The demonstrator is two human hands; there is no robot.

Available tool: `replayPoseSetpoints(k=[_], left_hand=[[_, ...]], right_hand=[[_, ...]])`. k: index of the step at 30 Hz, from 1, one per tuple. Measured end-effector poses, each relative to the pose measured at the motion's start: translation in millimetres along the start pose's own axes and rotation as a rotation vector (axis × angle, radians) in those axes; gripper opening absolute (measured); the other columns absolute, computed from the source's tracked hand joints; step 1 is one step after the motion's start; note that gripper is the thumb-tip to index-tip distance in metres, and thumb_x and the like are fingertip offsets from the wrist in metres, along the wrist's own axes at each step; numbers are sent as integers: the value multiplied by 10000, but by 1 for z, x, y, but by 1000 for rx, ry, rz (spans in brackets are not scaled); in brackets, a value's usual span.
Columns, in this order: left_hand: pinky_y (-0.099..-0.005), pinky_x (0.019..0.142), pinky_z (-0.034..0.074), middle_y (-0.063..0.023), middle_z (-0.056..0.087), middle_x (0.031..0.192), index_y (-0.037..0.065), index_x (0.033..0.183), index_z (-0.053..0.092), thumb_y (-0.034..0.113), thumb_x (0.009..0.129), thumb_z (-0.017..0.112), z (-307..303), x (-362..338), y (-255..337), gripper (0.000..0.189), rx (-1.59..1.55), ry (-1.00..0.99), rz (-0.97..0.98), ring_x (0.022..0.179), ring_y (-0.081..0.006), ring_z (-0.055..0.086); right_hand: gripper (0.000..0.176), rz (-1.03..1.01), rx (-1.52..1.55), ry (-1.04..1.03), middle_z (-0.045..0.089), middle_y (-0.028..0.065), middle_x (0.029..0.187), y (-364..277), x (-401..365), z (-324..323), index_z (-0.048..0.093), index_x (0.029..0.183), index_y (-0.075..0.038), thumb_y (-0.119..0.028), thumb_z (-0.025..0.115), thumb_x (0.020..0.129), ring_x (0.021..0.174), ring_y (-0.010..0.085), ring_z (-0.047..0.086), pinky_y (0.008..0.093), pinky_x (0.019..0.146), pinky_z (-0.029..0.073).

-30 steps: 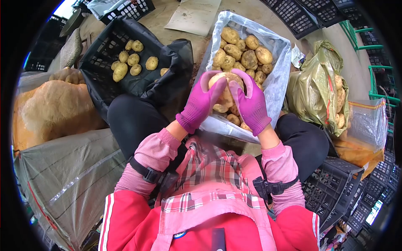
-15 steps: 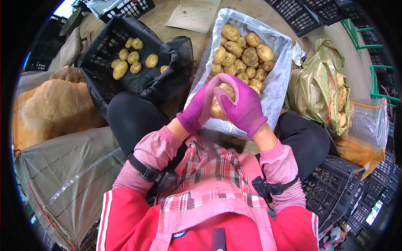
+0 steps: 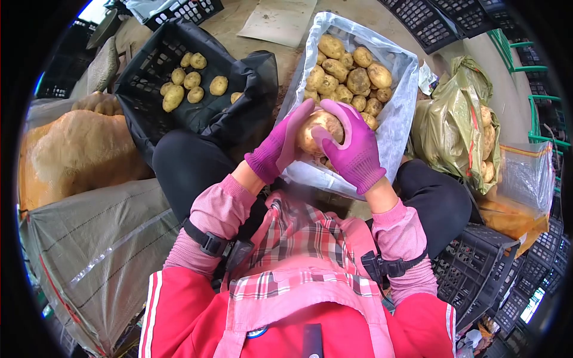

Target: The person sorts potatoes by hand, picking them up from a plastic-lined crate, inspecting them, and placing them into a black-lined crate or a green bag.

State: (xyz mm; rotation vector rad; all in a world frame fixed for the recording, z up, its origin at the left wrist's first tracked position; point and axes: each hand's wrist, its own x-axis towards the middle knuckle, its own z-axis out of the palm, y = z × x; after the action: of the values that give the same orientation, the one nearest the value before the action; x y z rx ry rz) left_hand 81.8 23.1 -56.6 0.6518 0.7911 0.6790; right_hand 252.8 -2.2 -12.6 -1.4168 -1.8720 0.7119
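1. Holding a big, round, tan potato (image 3: 322,132) in the head view are two hands in purple knit gloves: the left hand (image 3: 280,143) and the right hand (image 3: 356,148).
2. The potato sits between the two palms. The left hand is curled around its left side. The right hand is curled around its right side, and the right thumb lies across the near face of the potato. Both hands are closed on it, and the fingertips come near each other on its far side.
3. The potato is up over the near end of a long box lined with thin white sheeting (image 3: 403,107). Many yellow-brown, dirt-spotted potatoes (image 3: 358,80) fill the box, and most lie past the hands.
4. To the left of the hands, well apart from them, is a black plastic crate with a dark, loose lining (image 3: 253,74). A few small, pale yellow potatoes (image 3: 192,80) lie inside it.
5. To the right of the white-lined box stands a shiny, green-gold plastic bag (image 3: 444,131), with tan potatoes (image 3: 487,140) showing at its right side.
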Motion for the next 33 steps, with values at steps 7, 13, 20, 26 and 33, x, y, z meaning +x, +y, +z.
replayPoseSetpoints(k=[7, 13, 20, 26, 33], left_hand=[[-282, 689, 571, -106, 609, 1194, 48, 1350, 477, 413, 1019, 454, 2, -20, 20, 493, 14, -53, -20, 996, -154, 654], [-329, 883, 562, -171, 553, 1291, 76, 1511, 244, 61, 894, 685, 14, -27, 6, 759, -73, 40, 108, 1110, -216, 610], [-338, 889, 538, -172, 568, 1273, 33, 1443, 345, -5, 776, 770, 22, -16, 5, 791, -408, 109, -14, 1080, -257, 623], [-334, 807, 580, -75, 613, 1185, 84, 1328, 519, 458, 1002, 479, 25, -13, -19, 498, 215, 77, 578, 1025, -178, 660], [-356, 1015, 465, -175, 554, 1311, -12, 1423, 391, 121, 891, 683, -24, 6, -32, 621, 710, 131, 811, 1214, -297, 569]], right_hand=[[667, -190, -21, -181, 529, 188, 1337, 0, -3, -9, 510, 1352, -42, -519, 631, 901, 1257, 368, 509, 442, 1048, 412], [547, -174, 48, -64, 538, 191, 1298, -6, -10, 2, 521, 1321, -35, -445, 572, 963, 1223, 374, 520, 435, 1033, 417], [332, -36, 201, 169, 596, 162, 1193, -6, -3, 26, 567, 1230, -24, -235, 588, 974, 1153, 344, 560, 397, 999, 440], [255, 223, 386, 217, 661, 113, 1102, -10, 5, 29, 591, 1194, -6, -162, 477, 1027, 1029, 186, 628, 314, 926, 474], [532, 194, 621, -39, 527, 145, 1389, -2, 12, 0, 371, 1469, -11, -317, 481, 1048, 1311, 205, 473, 327, 1105, 351]])
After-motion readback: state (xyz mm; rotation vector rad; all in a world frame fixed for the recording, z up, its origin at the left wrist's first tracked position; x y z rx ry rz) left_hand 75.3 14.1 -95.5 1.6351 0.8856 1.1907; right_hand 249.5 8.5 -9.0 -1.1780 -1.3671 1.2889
